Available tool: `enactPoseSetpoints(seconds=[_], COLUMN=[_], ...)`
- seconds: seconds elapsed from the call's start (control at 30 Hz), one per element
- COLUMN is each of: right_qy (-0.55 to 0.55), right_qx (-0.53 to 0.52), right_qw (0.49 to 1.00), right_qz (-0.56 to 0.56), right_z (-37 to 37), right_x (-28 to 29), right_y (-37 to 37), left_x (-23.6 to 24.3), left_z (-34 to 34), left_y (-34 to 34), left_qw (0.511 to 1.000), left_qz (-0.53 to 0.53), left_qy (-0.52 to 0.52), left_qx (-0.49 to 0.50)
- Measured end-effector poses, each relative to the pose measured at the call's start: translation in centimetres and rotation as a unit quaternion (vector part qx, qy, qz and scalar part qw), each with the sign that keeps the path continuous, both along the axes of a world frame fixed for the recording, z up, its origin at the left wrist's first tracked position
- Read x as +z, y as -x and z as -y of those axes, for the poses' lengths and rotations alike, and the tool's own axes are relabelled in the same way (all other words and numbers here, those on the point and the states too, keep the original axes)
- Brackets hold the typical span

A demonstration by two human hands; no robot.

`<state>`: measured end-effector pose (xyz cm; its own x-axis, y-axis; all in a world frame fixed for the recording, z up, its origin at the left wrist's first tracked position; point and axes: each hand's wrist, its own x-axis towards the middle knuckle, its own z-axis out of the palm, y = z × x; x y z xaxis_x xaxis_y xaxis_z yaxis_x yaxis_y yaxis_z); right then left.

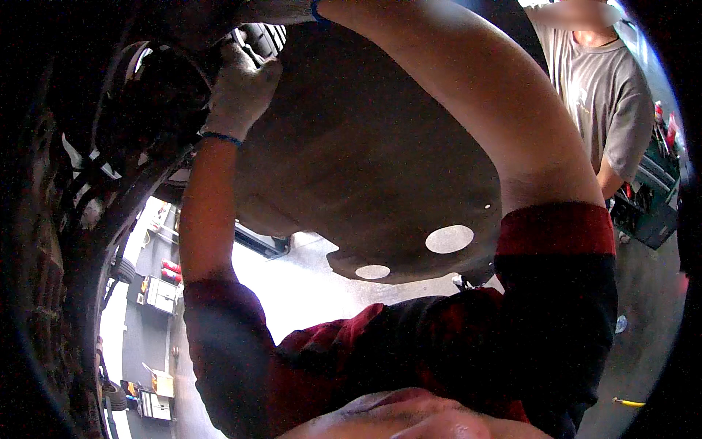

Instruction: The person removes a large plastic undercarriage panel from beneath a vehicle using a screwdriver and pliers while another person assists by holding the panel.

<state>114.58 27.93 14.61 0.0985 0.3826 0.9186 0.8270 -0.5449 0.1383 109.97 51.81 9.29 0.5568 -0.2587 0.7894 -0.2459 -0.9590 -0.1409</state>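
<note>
My left hand (241,91), in a pale glove, reaches up into the dark underside of a vehicle (80,88), its fingers curled at a ribbed part (263,36); what they hold is unclear. My right hand (281,13), with a blue glove cuff, is raised across the top beside that part, its fingers hidden in shadow. A large dark felt-like panel (365,146) with round holes spreads between and behind my forearms, angled downward.
A person in a grey T-shirt (599,95) stands close at the upper right, beside a tool cart (651,212). Grey floor (636,351) shows below. Tyres (113,395) and equipment boxes (157,293) are at the left. A yellow hose or handle (629,402) lies lower right.
</note>
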Motion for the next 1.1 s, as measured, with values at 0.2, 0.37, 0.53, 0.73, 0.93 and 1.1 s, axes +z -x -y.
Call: enactPoseSetpoints(seconds=[0.2,0.37,0.53,0.73,0.93,1.1], right_qy=[-0.027,0.007,-0.011,0.001,0.116,-0.039], right_qx=[0.003,-0.008,-0.023,-0.040,-0.158,0.044], right_qw=[0.998,0.997,0.997,0.996,0.972,0.996], right_qz=[-0.064,-0.076,-0.079,-0.082,0.130,-0.061], right_z=[1.6,1.1,1.5,2.2,1.9,5.0], right_x=[-0.6,-0.4,-0.1,-0.6,-1.1,-2.8], right_y=[1.3,1.7,1.4,-0.6,-2.4,-2.6], left_x=[5.9,0.5,6.1,3.9,3.0,2.4], left_z=[3.5,5.1,-2.9,-1.2,6.1,6.0], left_y=[8.6,3.7,2.3,0.6,2.8,1.7], left_qw=[0.776,0.980,0.791,0.932,0.901,0.854], left_qz=[-0.441,0.121,-0.345,-0.200,-0.295,-0.312], left_qy=[0.240,-0.099,0.143,0.176,0.123,0.280], left_qx=[-0.382,-0.127,-0.484,-0.244,-0.293,-0.309])
